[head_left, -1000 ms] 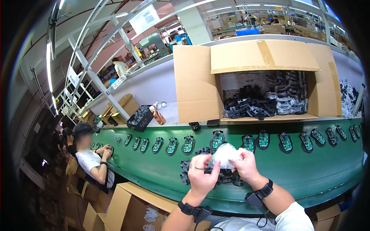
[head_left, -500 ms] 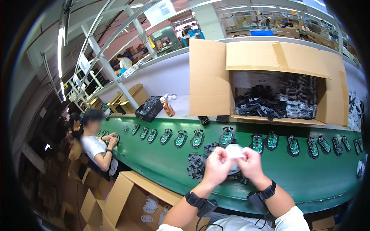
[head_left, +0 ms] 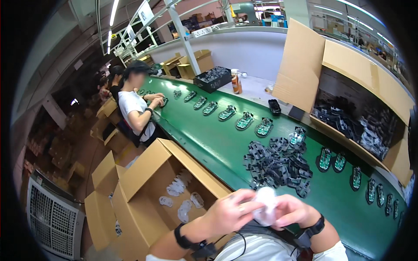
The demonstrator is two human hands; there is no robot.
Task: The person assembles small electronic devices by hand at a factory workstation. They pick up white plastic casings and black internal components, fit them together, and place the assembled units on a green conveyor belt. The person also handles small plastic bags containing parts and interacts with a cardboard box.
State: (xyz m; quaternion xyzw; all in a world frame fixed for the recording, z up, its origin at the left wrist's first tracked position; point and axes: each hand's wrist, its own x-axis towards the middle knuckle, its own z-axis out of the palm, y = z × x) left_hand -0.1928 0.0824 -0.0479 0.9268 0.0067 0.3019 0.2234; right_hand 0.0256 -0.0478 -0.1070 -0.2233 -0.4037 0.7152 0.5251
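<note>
A small white rounded piece (head_left: 265, 203), blurred by motion, is held between both hands close to my body, over the bench's near edge. My left hand (head_left: 230, 212) pinches it from the left with thumb and fingers. On its other side, my right hand (head_left: 295, 210) has its fingers closed on the piece's edge. Just beyond my hands lies a heap of dark grey plastic parts (head_left: 278, 165) on the green work surface (head_left: 209, 143). At my left, an open cardboard box (head_left: 146, 174) holds several flat white plastic pieces (head_left: 185, 210).
Dark mouse-shaped bases with green circuit boards (head_left: 264, 127) stand in a row along the bench. A large carton (head_left: 300, 65) of black parts is at the back right. Farther left are a black tray (head_left: 212, 79), an orange spray can (head_left: 236, 82) and a seated co-worker (head_left: 133, 106).
My view has swung left and down. Both hands have come lower and nearer my body with the white piece, uncovering the heap of grey parts.
</note>
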